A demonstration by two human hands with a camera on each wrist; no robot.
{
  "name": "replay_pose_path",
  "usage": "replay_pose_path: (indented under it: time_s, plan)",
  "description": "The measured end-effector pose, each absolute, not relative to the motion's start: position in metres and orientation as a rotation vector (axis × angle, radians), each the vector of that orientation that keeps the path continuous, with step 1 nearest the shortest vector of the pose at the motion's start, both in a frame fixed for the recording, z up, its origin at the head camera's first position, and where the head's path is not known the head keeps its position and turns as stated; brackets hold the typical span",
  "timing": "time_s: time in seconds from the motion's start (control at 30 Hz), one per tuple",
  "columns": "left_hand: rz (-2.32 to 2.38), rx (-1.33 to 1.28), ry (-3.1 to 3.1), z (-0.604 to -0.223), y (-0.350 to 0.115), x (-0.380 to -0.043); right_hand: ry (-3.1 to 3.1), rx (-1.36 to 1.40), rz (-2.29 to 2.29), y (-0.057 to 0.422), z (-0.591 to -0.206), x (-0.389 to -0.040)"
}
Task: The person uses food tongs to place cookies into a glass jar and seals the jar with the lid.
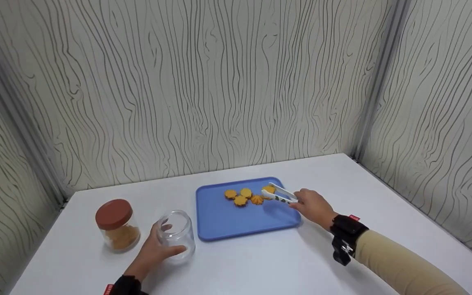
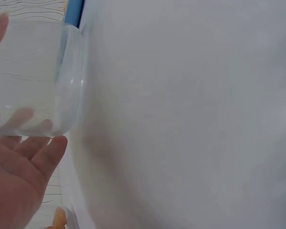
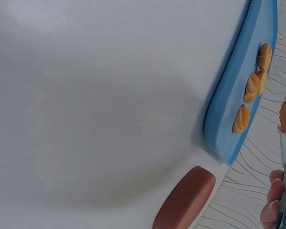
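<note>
My left hand (image 1: 156,248) grips a clear glass jar (image 1: 180,241), its thumb in front and fingers behind. Inside the jar nothing shows, and its mouth has no lid. My right hand (image 1: 314,207) holds white tongs (image 1: 279,198) above the right part of a blue tray (image 1: 228,225). Between the tongs' tips is a yellow-orange cookie (image 1: 268,190). Several more cookies (image 1: 240,200) lie on the tray, some with ridged orange sides showing. In the right wrist view, fingers (image 3: 275,195) curl around the tongs' handle, partly cut off by the frame's edge.
A lidded jar (image 1: 117,225) with a red-brown top and cookies inside stands at the left. A red-brown rounded piece (image 3: 186,198), like a lid, lies beside the tray in the right wrist view. Patterned panels (image 1: 203,82) bound the white table (image 1: 260,266).
</note>
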State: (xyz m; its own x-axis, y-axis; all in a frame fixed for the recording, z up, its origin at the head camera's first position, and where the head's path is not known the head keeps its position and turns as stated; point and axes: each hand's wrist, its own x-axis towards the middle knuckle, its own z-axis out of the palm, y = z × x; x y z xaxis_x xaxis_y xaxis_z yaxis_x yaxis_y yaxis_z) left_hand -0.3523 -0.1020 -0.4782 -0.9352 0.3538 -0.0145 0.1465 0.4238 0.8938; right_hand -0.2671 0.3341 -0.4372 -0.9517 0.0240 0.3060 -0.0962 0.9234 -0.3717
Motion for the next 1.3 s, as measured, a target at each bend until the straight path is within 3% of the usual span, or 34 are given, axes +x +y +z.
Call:
replay_pose_path:
  time_s: [0.43,1.3]
  plan:
    - [1.521,0.414,2.481,-0.476,-0.102,-0.354,-2.825,0.052,0.447,0.307,-0.425,-0.265]
    - [1.596,0.474,2.453,-0.480,-0.101,-0.352,-2.742,0.391,0.638,0.262,-0.423,-0.262]
